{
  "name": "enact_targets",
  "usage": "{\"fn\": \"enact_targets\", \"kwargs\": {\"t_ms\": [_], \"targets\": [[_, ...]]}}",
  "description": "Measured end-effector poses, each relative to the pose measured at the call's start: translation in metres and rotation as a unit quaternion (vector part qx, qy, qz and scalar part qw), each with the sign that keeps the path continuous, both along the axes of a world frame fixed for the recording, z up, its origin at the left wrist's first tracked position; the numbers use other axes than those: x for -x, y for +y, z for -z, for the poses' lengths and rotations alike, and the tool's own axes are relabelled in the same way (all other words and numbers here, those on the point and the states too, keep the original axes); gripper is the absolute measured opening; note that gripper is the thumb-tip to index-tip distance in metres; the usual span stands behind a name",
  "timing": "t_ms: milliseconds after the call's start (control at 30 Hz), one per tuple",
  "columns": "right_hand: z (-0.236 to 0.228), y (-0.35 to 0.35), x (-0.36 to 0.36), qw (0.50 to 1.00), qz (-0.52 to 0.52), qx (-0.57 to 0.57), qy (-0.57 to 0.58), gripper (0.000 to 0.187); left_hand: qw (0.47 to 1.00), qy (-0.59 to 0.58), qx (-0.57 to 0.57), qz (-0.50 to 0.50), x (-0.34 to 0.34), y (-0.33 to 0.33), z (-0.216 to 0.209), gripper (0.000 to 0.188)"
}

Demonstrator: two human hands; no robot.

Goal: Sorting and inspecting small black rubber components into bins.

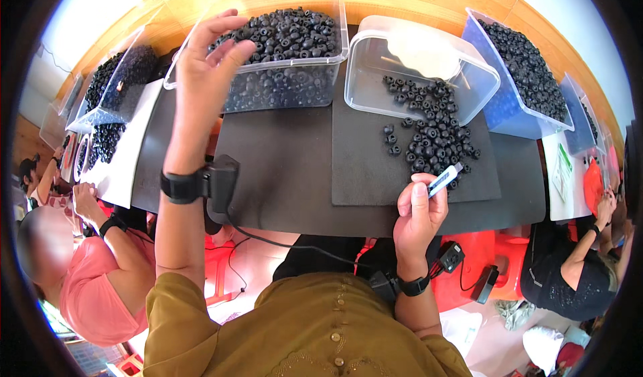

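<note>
My left hand (213, 55) is raised at the left end of a clear plastic bin (281, 85) heaped with black round pieces (295, 38), each with a hole. Its fingers are bent and spread from the thumb, and nothing shows between them. Close to the table's front edge, my right hand (418, 209) pinches a small white-and-blue flat tool (443, 180) with a grey tip, its exact kind unclear. Just beyond it, a loose pile of black pieces (435, 139) lies on a dark board (362, 169). This pile reaches into a tipped clear bin (375, 45).
A blue-tinted bin (495, 89) of black pieces stands at right, another bin (100, 112) at far left. A cable (301, 246) runs from my left wrist device (222, 182). People sit left (100, 276) and right (569, 270). Red stools (475, 266) stand below.
</note>
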State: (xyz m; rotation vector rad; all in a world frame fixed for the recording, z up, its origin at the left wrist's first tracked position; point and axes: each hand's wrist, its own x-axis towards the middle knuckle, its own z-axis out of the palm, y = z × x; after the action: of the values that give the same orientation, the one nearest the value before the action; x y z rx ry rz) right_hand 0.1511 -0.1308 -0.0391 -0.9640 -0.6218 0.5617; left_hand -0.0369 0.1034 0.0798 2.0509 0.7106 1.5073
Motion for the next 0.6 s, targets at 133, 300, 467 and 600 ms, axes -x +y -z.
{"fn": "enact_targets", "kwargs": {"t_ms": [133, 300, 467, 600], "targets": [[0.002, 0.0, 0.0, 1.0, 0.007, -0.002, 0.0, 0.012, 0.967, 0.169, -0.162, 0.097, -0.059, -0.063, 0.022, 0.018], [0.001, -0.001, 0.0, 1.0, 0.0, -0.003, 0.013, 0.012, 0.932, 0.28, -0.054, 0.222, -0.113, -0.094, 0.082, 0.023], [0.002, -0.001, 0.001, 0.999, 0.021, 0.012, -0.021, 0.015, 0.917, 0.316, -0.072, 0.232, -0.122, -0.088, 0.095, 0.016], [0.001, -0.001, 0.002, 1.0, 0.009, 0.012, -0.009, 0.013, 0.915, 0.303, -0.068, 0.256, -0.104, -0.094, 0.091, 0.016]]}}
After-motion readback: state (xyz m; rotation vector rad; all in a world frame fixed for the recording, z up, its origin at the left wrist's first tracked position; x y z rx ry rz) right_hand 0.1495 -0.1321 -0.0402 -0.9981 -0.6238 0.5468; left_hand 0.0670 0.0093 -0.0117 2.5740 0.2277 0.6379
